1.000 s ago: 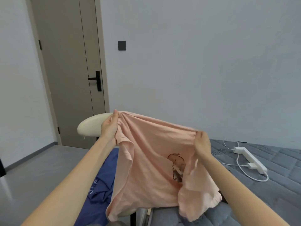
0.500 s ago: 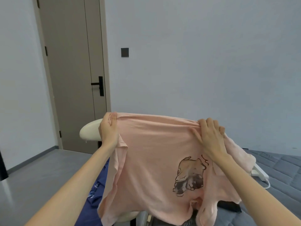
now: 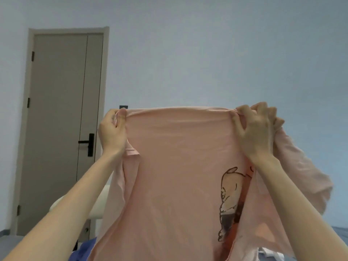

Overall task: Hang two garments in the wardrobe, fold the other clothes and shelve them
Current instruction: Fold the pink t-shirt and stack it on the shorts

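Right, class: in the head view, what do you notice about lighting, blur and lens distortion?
Head view: soft, even light on the pink T-shirt, no glare or hard shadows; right hand slightly motion-blurred; door frame leans, typical wide-angle distortion.

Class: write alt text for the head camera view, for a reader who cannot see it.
The left hand and right hand grip a pink T-shirt by its upper edge, holding it spread out in the air before the camera. A cartoon print shows beside the right forearm. Behind stand a pale wall and a closed beige door.
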A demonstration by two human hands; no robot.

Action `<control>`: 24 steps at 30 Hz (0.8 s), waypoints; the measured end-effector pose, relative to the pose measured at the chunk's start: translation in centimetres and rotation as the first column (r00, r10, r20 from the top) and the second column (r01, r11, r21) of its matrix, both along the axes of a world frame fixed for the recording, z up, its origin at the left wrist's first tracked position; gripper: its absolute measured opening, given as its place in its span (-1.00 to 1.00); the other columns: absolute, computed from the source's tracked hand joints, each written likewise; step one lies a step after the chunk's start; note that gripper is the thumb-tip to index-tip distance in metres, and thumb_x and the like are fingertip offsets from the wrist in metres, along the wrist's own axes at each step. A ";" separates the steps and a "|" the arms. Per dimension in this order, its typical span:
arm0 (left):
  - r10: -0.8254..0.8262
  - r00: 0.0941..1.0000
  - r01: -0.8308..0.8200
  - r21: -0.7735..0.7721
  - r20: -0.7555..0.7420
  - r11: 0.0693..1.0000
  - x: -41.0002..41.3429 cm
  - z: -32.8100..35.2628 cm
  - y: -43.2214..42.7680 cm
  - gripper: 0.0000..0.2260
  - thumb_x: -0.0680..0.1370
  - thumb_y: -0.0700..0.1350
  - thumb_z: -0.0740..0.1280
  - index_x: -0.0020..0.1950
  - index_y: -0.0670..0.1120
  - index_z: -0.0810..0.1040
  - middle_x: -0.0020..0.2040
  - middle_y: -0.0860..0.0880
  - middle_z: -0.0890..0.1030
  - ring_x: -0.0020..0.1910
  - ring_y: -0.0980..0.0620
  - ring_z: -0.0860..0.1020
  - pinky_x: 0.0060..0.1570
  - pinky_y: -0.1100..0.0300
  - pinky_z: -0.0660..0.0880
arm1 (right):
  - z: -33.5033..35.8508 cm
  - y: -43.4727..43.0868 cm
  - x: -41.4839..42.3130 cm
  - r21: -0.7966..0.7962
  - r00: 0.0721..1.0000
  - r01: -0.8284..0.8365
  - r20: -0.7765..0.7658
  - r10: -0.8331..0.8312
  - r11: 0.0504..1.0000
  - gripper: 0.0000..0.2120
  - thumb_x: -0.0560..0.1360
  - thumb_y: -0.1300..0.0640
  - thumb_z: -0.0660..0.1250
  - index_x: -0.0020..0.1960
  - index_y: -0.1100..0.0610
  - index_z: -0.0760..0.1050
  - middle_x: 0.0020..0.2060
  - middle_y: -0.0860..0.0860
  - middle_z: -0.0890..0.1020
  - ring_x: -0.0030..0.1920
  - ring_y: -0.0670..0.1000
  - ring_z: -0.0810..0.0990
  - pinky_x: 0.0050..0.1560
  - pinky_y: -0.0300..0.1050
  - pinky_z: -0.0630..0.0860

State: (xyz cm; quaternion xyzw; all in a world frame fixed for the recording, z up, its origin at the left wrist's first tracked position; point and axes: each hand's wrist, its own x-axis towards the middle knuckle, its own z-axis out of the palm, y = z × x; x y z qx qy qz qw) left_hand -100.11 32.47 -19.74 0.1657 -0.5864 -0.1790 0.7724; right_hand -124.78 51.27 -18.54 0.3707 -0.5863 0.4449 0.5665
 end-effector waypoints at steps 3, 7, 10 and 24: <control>-0.034 0.999 0.033 -0.041 -0.016 0.999 -0.1 1.8 1.5 -0.65 0.62 0.03 0.20 -0.12 -0.26 0.49 -0.33 -0.01 0.38 -0.36 0.10 0.30 -0.34 0.23 0.26 | 2.1 2.2 0.5 -0.151 0.999 0.033 -0.016 -0.036 0.988 -0.77 0.52 -0.15 0.25 -0.08 -0.03 0.57 -0.08 0.05 0.43 0.03 0.12 0.37 -0.03 -0.05 0.09; -0.085 0.996 0.085 -0.018 0.013 0.996 -1.0 1.1 1.9 -0.71 0.61 0.02 0.22 -0.13 -0.19 0.50 -0.35 0.06 0.41 -0.34 0.11 0.34 -0.26 0.17 0.29 | 1.7 3.3 0.0 -0.151 0.999 0.036 -0.016 -0.038 0.988 -0.82 0.48 -0.13 0.31 -0.11 -0.03 0.58 -0.08 0.04 0.46 0.05 0.11 0.36 -0.01 -0.03 0.10; -0.102 0.990 0.094 0.085 0.102 0.992 -2.4 -1.5 1.1 -0.66 0.60 0.03 0.23 -0.23 -0.20 0.43 -0.37 0.02 0.37 -0.36 0.05 0.31 -0.32 0.16 0.25 | -1.1 2.9 -1.6 -0.038 1.000 0.027 0.015 -0.026 0.999 -0.84 0.47 -0.11 0.34 -0.10 -0.04 0.60 -0.10 0.02 0.48 0.04 0.11 0.37 -0.05 -0.05 0.07; -0.298 0.534 -0.153 0.437 0.791 0.886 -12.9 -29.4 -6.7 -0.71 0.60 -0.01 0.24 -0.29 -0.07 0.47 -0.34 -0.01 0.47 -0.23 -0.07 0.44 -0.27 0.10 0.26 | -33.5 -2.4 -11.5 0.588 0.736 -0.167 0.608 -0.297 0.791 -0.82 0.54 0.00 0.28 0.00 0.04 0.61 -0.01 0.03 0.54 0.13 0.13 0.35 0.08 0.07 0.18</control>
